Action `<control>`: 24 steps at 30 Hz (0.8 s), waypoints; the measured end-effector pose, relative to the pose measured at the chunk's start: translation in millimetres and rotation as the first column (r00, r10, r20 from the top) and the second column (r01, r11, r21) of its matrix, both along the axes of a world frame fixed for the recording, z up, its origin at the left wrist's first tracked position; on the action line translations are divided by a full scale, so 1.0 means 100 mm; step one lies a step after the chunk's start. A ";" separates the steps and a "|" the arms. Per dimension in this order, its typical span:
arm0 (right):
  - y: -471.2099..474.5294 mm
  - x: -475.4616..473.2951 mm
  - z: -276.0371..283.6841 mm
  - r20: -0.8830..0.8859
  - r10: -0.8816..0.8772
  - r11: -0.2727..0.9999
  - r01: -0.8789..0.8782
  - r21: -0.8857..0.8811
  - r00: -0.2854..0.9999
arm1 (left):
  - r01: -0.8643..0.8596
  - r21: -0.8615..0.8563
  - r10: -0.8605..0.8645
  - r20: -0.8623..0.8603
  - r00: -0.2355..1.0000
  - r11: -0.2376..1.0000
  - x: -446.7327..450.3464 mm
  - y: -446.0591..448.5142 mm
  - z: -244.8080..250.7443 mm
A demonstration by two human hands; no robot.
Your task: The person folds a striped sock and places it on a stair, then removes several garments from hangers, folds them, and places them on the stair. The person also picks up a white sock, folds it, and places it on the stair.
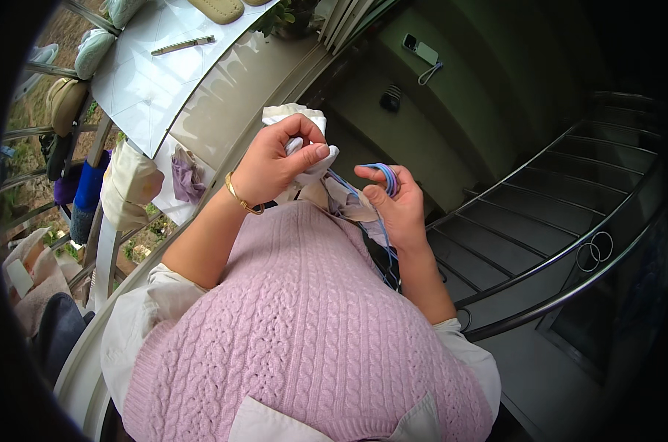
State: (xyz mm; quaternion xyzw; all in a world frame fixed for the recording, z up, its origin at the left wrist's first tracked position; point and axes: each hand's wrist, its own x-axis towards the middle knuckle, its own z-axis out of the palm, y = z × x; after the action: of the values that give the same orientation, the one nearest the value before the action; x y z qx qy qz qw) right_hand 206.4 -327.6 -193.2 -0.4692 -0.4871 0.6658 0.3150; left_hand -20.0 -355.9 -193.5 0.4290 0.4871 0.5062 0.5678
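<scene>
My left hand [279, 157], with a gold bracelet at its wrist, pinches a small white cloth [317, 166], probably a sock, between thumb and bent fingers. Its pale ribbed end [292, 112] sticks out beyond the knuckles. To the right, my right hand [397, 204] has blue and purple hooks [386, 175], apparently of coated wire hangers, over its curled fingers. Thin blue wires run down beside that palm. Crumpled lavender and beige fabric [348, 201] lies between and beyond the hands, close to the pink cable-knit sweater [301, 309]; how it is attached is hidden.
At left, metal bars [30, 132] carry shoes and cloths. A white panel [146, 83] holds a metal strip [183, 45] and beige insoles or slippers [221, 8]. A window track [290, 88] runs alongside. On the right stand a steel rack [533, 166] and a ledge with a phone-like object [420, 50].
</scene>
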 end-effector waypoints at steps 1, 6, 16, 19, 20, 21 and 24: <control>-0.04 -0.07 0.04 -0.020 0.125 0.992 -0.125 -0.003 0.992 | 0.024 0.030 -0.023 -0.040 0.999 0.999 0.07 -0.01 0.04; 0.04 -0.13 0.12 0.087 0.117 0.987 -0.126 0.102 0.989 | 0.041 0.136 -0.035 -0.046 0.998 0.990 0.13 -0.05 0.03; 0.32 0.42 0.38 -0.183 -0.048 0.988 0.074 0.138 0.982 | -0.103 -0.073 0.034 -0.632 0.774 0.992 -0.25 -0.07 -0.43; 0.32 0.51 0.45 -0.200 -0.073 0.978 0.110 0.180 0.977 | -0.063 0.067 0.091 -0.597 0.797 0.996 0.03 0.05 -0.42; 0.30 0.53 0.46 -0.201 -0.080 0.974 0.119 0.193 0.976 | -0.043 0.122 0.104 -0.557 0.824 0.992 0.13 0.09 -0.41; 0.28 0.55 0.46 -0.227 -0.087 0.970 0.135 0.204 0.970 | -0.028 0.255 0.156 -0.495 0.855 0.966 0.24 0.12 -0.40; 0.21 0.59 0.40 -0.206 -0.126 0.972 0.163 0.171 0.970 | 0.019 0.355 0.130 -0.392 0.911 0.935 0.51 0.20 -0.37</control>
State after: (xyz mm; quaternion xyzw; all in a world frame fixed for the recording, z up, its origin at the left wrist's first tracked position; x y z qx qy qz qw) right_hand 265.1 -306.9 -153.0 -0.4051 -0.4790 0.6346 0.4513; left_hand 30.7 -336.1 -230.1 0.6054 0.5091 0.4999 0.3527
